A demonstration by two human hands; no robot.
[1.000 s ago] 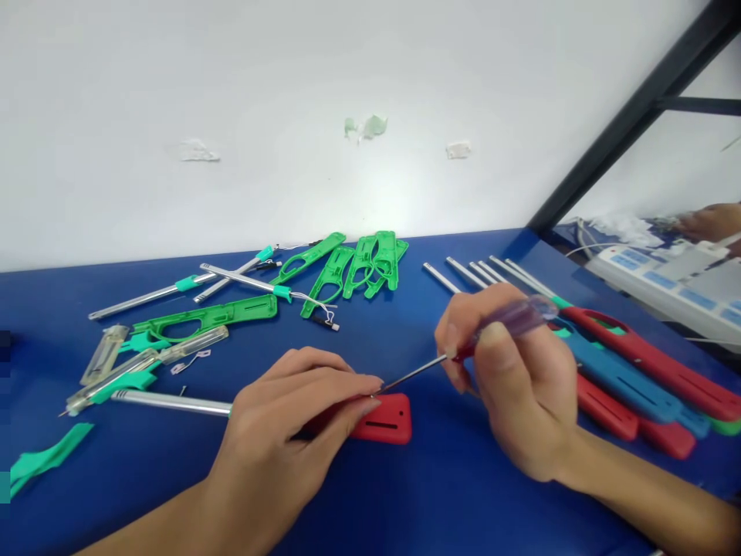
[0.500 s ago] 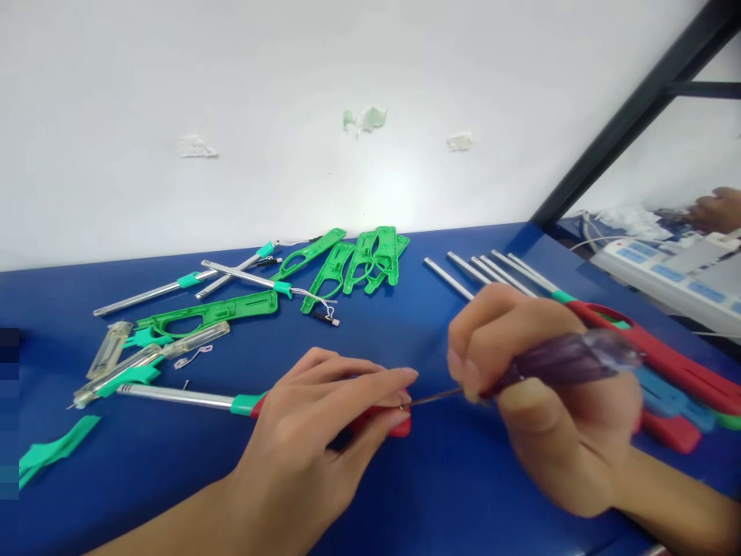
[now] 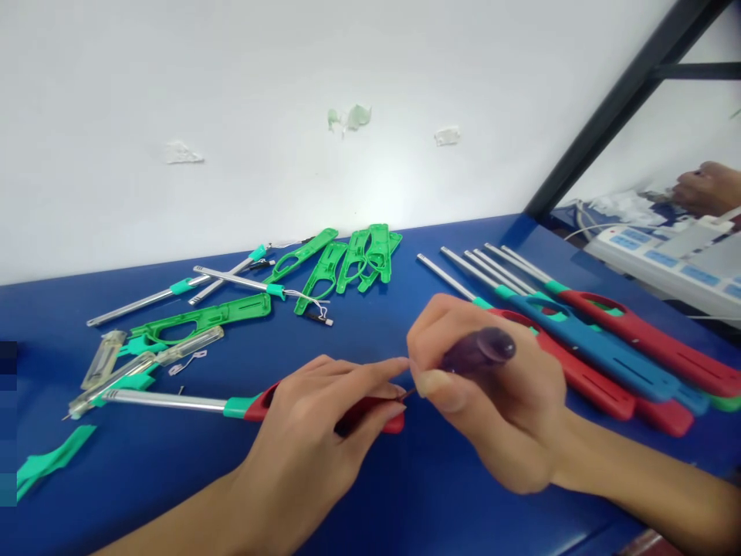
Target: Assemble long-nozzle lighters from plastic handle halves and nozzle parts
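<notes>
My left hand [image 3: 324, 432] is closed around the red handle of a long-nosed gas lighter [image 3: 167, 399], which lies across the front of the blue table with its metal tube pointing left. My right hand [image 3: 492, 401] grips a screwdriver [image 3: 478, 351] by its dark purple, see-through handle. The thin shaft points left, and its tip meets the end of the red handle by my left fingertips; the exact contact is hidden. A small screw [image 3: 181, 390] lies just behind the lighter's tube.
Green handle shells [image 3: 324, 274] and metal tubes with wires [image 3: 237, 279] lie toward the wall. Clear fuel tanks [image 3: 106, 360] and teal pieces [image 3: 58, 455] are at left. Several red and blue lighters [image 3: 602, 347] lie at right. Beyond a black frame [image 3: 614, 116] are a power strip [image 3: 665, 255] and another person's hand [image 3: 709, 189].
My right hand has moved left, closer to my left hand, and the screwdriver's handle has swung to point more toward me. My left hand keeps hold of the lighter.
</notes>
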